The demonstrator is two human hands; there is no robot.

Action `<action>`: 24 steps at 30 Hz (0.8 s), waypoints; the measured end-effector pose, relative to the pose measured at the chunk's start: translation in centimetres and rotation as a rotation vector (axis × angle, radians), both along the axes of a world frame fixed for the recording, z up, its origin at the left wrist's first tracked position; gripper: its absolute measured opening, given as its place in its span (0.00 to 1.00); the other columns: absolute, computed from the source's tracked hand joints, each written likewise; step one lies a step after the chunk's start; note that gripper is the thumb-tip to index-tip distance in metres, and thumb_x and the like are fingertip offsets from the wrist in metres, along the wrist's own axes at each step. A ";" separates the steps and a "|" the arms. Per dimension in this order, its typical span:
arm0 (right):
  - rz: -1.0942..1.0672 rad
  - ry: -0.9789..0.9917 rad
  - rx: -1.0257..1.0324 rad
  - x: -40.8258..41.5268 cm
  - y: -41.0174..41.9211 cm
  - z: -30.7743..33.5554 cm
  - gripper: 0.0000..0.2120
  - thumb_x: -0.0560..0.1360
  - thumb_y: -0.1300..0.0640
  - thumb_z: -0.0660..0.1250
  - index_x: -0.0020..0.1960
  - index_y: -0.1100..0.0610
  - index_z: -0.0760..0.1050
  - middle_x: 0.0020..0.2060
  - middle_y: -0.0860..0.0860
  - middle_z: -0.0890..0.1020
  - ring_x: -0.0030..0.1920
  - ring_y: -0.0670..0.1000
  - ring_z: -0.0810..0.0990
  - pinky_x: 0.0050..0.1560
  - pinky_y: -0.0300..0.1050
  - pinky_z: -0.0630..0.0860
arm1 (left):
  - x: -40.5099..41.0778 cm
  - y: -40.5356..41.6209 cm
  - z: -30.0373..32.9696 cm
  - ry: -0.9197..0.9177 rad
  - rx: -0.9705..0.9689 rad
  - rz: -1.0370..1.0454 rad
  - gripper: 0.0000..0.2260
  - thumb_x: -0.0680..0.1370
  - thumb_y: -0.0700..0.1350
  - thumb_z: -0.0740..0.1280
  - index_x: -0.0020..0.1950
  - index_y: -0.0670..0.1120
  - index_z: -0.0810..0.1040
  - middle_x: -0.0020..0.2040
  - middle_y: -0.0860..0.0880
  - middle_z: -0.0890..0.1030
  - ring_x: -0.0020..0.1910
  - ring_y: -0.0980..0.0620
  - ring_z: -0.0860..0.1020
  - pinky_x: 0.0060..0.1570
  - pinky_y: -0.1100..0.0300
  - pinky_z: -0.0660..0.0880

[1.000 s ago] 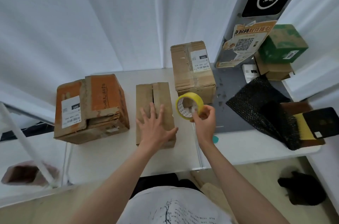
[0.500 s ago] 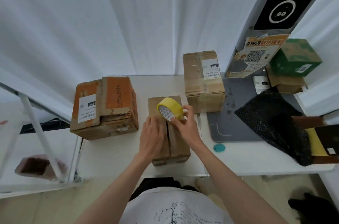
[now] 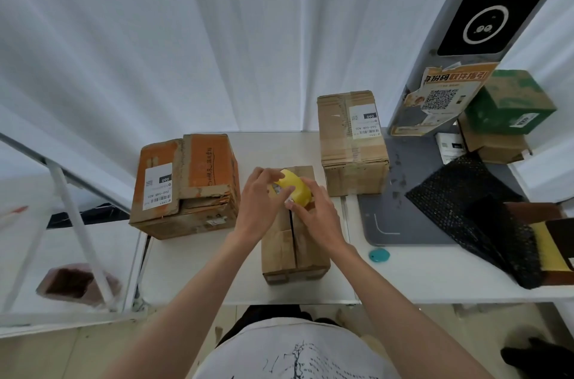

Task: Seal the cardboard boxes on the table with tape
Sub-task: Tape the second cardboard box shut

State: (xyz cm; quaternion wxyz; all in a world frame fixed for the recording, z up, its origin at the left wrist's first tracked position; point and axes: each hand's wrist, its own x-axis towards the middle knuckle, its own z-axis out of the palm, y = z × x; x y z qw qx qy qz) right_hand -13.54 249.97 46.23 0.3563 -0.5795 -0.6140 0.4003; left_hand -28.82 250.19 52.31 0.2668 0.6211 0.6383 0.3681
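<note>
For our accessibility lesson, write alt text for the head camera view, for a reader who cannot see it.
Both hands, left hand and right hand, hold a yellow roll of tape over the far end of a small brown cardboard box whose top seam looks open. It sits on a white table between an orange-topped cardboard box and a taller labelled brown cardboard box.

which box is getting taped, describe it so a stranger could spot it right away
On the white table, three boxes sit in a row. It is the middle box, nearest the person, under both hands holding the yellow tape. Unlike its neighbours, it is narrow, plain brown, with an open centre seam and no label on top.
</note>
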 end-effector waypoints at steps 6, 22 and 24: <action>0.003 -0.067 0.032 -0.3 -0.1 0.1 0.27 0.74 0.29 0.65 0.69 0.29 0.60 0.58 0.43 0.72 0.50 0.43 0.77 0.49 0.48 0.80 | 0.2 0.3 1.0 -0.173 -0.274 0.207 0.08 0.74 0.46 0.78 0.46 0.44 0.82 0.40 0.48 0.83 0.40 0.51 0.81 0.44 0.58 0.78; 0.003 -0.252 0.001 -1.3 -0.1 1.1 0.38 0.70 0.20 0.54 0.70 0.43 0.66 0.56 0.43 0.77 0.52 0.47 0.78 0.50 0.50 0.78 | -0.8 2.1 3.5 0.003 -0.299 0.089 0.02 0.76 0.41 0.74 0.46 0.43 0.83 0.41 0.48 0.83 0.42 0.52 0.80 0.45 0.58 0.76; 0.015 -0.263 0.003 -1.8 0.0 1.3 0.42 0.68 0.19 0.53 0.70 0.46 0.68 0.54 0.44 0.79 0.51 0.47 0.79 0.49 0.50 0.79 | -0.8 2.3 3.9 0.056 -0.263 0.058 0.02 0.76 0.40 0.74 0.45 0.44 0.82 0.40 0.49 0.82 0.41 0.53 0.79 0.45 0.60 0.76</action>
